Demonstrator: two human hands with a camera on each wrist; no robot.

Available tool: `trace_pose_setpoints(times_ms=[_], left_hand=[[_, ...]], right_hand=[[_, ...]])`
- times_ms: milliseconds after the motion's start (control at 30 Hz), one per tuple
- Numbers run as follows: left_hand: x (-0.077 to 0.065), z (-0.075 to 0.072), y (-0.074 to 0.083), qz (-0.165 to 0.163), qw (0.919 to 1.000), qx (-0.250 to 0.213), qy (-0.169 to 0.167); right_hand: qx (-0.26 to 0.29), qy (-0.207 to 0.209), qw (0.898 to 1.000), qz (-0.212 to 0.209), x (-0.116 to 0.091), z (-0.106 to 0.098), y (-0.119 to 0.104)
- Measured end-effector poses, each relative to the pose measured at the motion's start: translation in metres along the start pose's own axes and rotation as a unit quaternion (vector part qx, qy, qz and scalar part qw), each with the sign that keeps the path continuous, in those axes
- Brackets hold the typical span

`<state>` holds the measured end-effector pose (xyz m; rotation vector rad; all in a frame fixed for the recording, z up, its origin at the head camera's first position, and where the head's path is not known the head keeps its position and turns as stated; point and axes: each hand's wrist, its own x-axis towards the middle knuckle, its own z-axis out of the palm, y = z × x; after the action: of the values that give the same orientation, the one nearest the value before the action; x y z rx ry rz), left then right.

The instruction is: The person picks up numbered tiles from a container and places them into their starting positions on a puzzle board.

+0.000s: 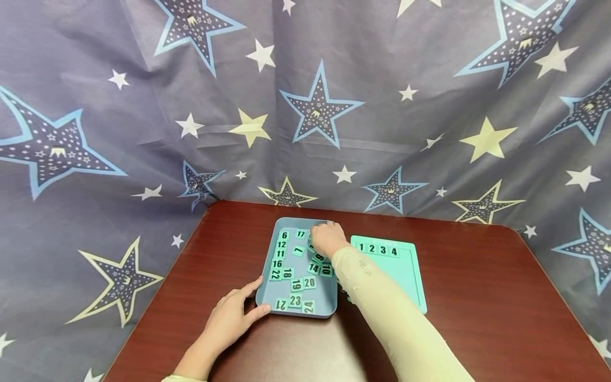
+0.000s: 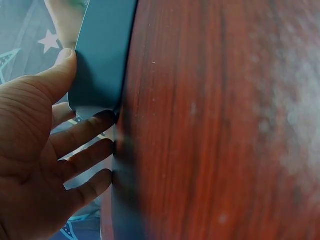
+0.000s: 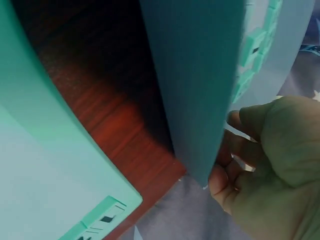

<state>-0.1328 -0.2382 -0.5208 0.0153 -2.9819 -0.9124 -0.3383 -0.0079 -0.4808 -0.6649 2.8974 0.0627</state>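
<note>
Tiles [image 1: 298, 251], four, 1 to 4, along upper edge of one green board [image 1: 407, 277], right of center; more, partly hidden, in one blue-gray tray [image 1: 326, 296], lower center, across a narrow strip of table [image 1: 491, 297]. Touching the tray's lower-left corner with left hand [image 1: 230, 317], fingers apart; reaching into upper right with right hand [image 1: 329, 239], fingers curled, grip impossible to tell.

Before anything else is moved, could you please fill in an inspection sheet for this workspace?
Surface: dark red tabletop, glossy, wood-grained.
Job's things: grey-blue tray holding number tiles; mint board right of it, tiles 1 to 4 in a row near its far edge.
Clutter: nothing seen.
Grippers: left hand touches the tray's near-left corner; right hand at its far-right part, fingers curled, any grasp hidden.
Cables: nothing seen.
Surroundings: star-patterned curtain behind.
</note>
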Motion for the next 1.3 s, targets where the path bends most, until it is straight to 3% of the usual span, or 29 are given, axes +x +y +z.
trace_pose_setpoints(times_ms=[200,400,700,967,1300], left_hand=[[0.000,0.003,-0.002,0.004,1.0000,0.000,0.002],[-0.001,0.002,-0.004,0.004,1.0000,-0.001,0.000],[-0.002,-0.001,-0.001,0.007,1.0000,0.001,0.000],[-0.003,0.000,0.000,0.009,0.9999,0.004,0.001],[-0.002,0.002,-0.002,0.010,0.9999,0.005,0.003]], right_hand=[[-0.015,0.011,1.000,-0.002,0.001,0.007,0.001],[-0.016,0.033,0.999,-0.040,-0.006,0.010,-0.003],[0.028,0.055,0.992,-0.110,-0.026,0.010,-0.015],[-0.013,0.054,0.994,-0.091,-0.027,0.011,-0.013],[0.000,0.095,0.995,-0.036,-0.018,0.018,-0.009]])
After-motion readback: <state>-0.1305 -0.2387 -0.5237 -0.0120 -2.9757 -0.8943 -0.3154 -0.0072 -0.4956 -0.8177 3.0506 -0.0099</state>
